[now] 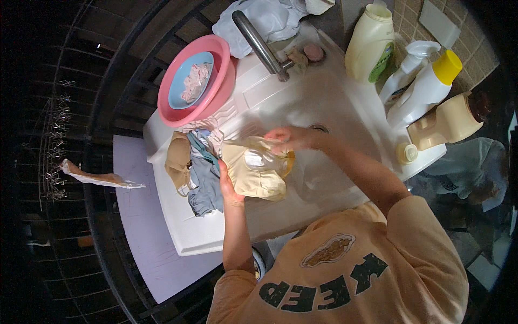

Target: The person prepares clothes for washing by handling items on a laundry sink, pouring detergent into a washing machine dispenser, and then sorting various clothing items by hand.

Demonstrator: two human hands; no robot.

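My left hand [231, 184] grips a pale yellow cloth garment [263, 178], which looks like underpants, by its left side. A bright white patch [254, 158] shows in the middle of it; whether it is lining or something lying on the cloth I cannot tell. Blurred by motion, my right hand [289, 139] is at the garment's upper right edge with its fingers curled. Whether it grips the cloth is unclear. Both hands are over the white laundry sink [348, 133]. Just left of the garment lie a grey-blue garment [206, 188] and a beige bra [178, 162] on the ribbed board.
A pink basin [220, 91] holds a light blue bowl [178, 91] with pink cloth [196, 83]. A metal faucet [259, 42] reaches over the sink. Along the right rim stand a detergent bottle [370, 48], a spray bottle [408, 67] and a yellow-capped bottle [429, 89].
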